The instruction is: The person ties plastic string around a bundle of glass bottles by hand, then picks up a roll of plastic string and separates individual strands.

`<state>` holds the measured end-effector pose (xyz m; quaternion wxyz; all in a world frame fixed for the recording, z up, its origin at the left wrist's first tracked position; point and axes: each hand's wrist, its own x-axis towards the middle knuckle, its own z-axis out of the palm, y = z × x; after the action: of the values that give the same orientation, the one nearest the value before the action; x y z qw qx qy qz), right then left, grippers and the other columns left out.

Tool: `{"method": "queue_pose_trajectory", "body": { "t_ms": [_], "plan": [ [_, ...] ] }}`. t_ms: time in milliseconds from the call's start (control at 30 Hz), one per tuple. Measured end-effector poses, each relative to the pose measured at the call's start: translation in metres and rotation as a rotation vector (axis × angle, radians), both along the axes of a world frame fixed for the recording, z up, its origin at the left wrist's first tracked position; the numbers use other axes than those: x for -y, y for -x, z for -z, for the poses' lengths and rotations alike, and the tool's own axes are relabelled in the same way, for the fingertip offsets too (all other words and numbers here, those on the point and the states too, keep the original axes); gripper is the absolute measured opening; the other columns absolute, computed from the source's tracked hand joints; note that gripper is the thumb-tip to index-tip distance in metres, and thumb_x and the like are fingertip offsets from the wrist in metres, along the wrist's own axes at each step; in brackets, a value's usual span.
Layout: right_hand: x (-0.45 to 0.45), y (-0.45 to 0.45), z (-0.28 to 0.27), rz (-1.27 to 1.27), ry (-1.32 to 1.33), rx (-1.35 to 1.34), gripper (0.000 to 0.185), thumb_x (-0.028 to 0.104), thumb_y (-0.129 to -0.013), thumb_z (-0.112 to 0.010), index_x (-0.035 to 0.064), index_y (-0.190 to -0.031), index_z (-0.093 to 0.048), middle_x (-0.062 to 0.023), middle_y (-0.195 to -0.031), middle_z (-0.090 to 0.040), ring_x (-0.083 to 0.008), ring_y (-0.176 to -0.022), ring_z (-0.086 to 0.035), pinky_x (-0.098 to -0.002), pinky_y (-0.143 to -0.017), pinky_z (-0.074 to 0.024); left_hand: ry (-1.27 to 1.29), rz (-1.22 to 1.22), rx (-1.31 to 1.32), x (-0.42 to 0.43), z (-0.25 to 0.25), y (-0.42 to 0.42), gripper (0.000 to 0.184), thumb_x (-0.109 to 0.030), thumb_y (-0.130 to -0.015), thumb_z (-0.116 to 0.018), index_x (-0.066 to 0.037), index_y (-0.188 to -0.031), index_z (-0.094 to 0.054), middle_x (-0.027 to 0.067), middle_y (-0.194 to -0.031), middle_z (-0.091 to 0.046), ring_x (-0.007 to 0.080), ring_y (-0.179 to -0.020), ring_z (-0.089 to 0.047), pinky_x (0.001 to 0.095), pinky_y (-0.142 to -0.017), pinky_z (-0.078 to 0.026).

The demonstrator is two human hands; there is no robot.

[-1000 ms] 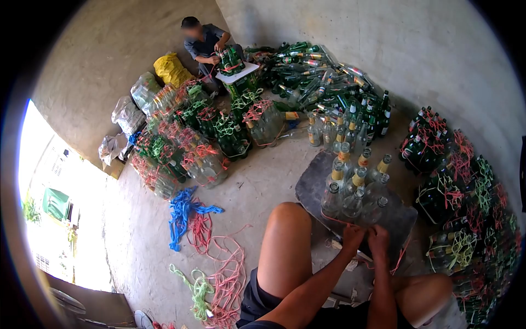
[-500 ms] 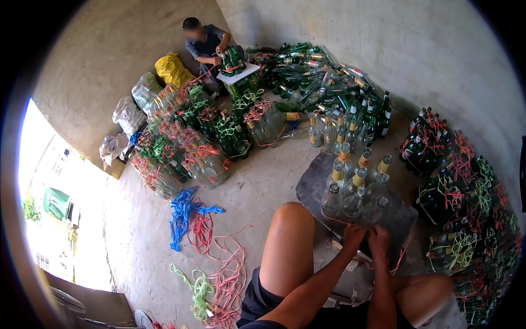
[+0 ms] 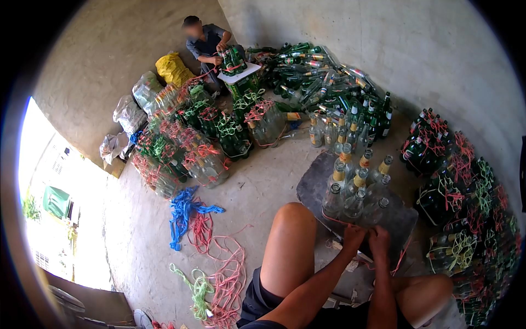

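Note:
Several clear glass bottles (image 3: 354, 203) stand upright in a tight group on a dark board (image 3: 315, 183) in front of me. A red string (image 3: 335, 220) runs low around the near side of the group. My left hand (image 3: 353, 238) is closed on the string at the bottles' near edge. Right beside it, my right hand (image 3: 378, 240) is also closed on the string, the two hands almost touching. A loose end of red string hangs down to the right of my right hand. My fingertips are partly hidden by the backs of my hands.
A person (image 3: 208, 44) sits at the back, hands on green bottles on a white-topped stand (image 3: 239, 73). Loose bottles (image 3: 312, 71) are heaped by the wall. Tied bundles stand left (image 3: 205, 164) and right (image 3: 427, 142). Blue strips (image 3: 183, 214) and pink string (image 3: 227, 274) lie on the floor.

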<state>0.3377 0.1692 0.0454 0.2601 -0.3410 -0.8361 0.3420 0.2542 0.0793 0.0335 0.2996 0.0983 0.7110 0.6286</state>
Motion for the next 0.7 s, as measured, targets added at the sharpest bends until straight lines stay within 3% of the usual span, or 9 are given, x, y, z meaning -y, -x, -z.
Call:
{"method": "queue_pose_trajectory", "body": {
  "t_ms": [200, 300, 467, 500, 567, 633, 667, 700],
  "plan": [
    [0.001, -0.002, -0.002, -0.004, -0.009, -0.001, 0.014, 0.013, -0.086, -0.067, -0.0006, -0.084, -0.069, -0.0233, -0.077, -0.065, -0.0423, -0.073, -0.065, -0.0453, -0.064, -0.0491, -0.035, -0.017, -0.03, -0.002, 0.009, -0.002, 0.024, -0.016, -0.081, -0.069, 0.006, -0.07, -0.065, 0.0074, -0.068, -0.063, 0.017, -0.07, -0.058, 0.0336, -0.097, -0.043],
    [0.002, -0.003, -0.007, 0.005, 0.01, 0.021, 0.014, 0.014, -0.086, -0.066, -0.0001, -0.085, -0.069, -0.0234, -0.078, -0.065, -0.0429, -0.075, -0.065, -0.0457, -0.065, -0.0489, -0.02, -0.06, 0.088, -0.003, 0.004, -0.003, 0.028, -0.021, -0.078, -0.075, 0.006, -0.073, -0.068, 0.0126, -0.081, -0.067, 0.0221, -0.086, -0.064, 0.0362, -0.09, -0.046],
    [0.004, -0.006, -0.009, 0.008, 0.01, 0.071, 0.016, 0.016, -0.087, -0.065, 0.0003, -0.088, -0.067, -0.0243, -0.083, -0.065, -0.0445, -0.082, -0.064, -0.0478, -0.069, -0.0493, -0.087, -0.105, 0.103, -0.004, 0.004, -0.006, 0.022, -0.016, -0.078, -0.072, 0.003, -0.072, -0.063, 0.01, -0.076, -0.064, 0.0197, -0.084, -0.062, 0.0358, -0.077, -0.049],
    [0.006, -0.006, -0.014, 0.008, 0.013, 0.092, 0.016, 0.016, -0.088, -0.064, 0.0004, -0.089, -0.067, -0.0246, -0.085, -0.065, -0.045, -0.084, -0.064, -0.0487, -0.07, -0.0494, -0.1, -0.102, 0.101, -0.005, 0.013, -0.006, 0.021, -0.015, -0.079, -0.071, 0.002, -0.072, -0.063, 0.0098, -0.076, -0.064, 0.0191, -0.084, -0.062, 0.0361, -0.076, -0.049],
    [0.006, -0.001, -0.025, 0.002, 0.009, 0.166, 0.017, 0.018, -0.089, -0.063, 0.0009, -0.091, -0.066, -0.0253, -0.088, -0.065, -0.0457, -0.087, -0.063, -0.0507, -0.072, -0.0491, -0.037, -0.105, 0.1, -0.021, 0.086, 0.006, 0.023, -0.014, -0.077, -0.07, 0.004, -0.088, -0.062, 0.0132, -0.089, -0.063, 0.0215, -0.087, -0.062, 0.0375, -0.08, -0.048],
    [0.006, -0.003, -0.036, 0.009, 0.004, 0.3, 0.018, 0.019, -0.09, -0.061, 0.002, -0.092, -0.065, -0.0261, -0.092, -0.064, -0.0462, -0.09, -0.062, -0.0529, -0.074, -0.0486, -0.029, -0.072, -0.14, -0.024, 0.124, -0.008, 0.021, -0.013, -0.078, -0.068, 0.003, -0.088, -0.062, 0.0132, -0.089, -0.063, 0.0206, -0.085, -0.062, 0.0377, -0.079, -0.048],
    [0.005, -0.005, -0.035, -0.001, -0.027, 0.242, 0.018, 0.02, -0.091, -0.06, 0.0029, -0.091, -0.065, -0.0261, -0.09, -0.064, -0.0468, -0.088, -0.062, -0.054, -0.073, -0.0484, -0.062, -0.047, -0.386, -0.021, 0.125, -0.007, 0.015, -0.013, -0.08, -0.066, 0.001, -0.081, -0.062, 0.0115, -0.082, -0.064, 0.0185, -0.081, -0.062, 0.0374, -0.075, -0.049],
    [0.004, -0.004, -0.031, -0.003, -0.057, 0.182, 0.018, 0.021, -0.091, -0.059, 0.0038, -0.089, -0.065, -0.0262, -0.088, -0.064, -0.0473, -0.086, -0.062, -0.0552, -0.071, -0.0482, -0.074, -0.05, -0.355, -0.02, 0.116, -0.005, 0.013, -0.013, -0.08, -0.066, 0.0, -0.08, -0.063, 0.0101, -0.081, -0.064, 0.0182, -0.08, -0.062, 0.0361, -0.071, -0.048]
  ]
}}
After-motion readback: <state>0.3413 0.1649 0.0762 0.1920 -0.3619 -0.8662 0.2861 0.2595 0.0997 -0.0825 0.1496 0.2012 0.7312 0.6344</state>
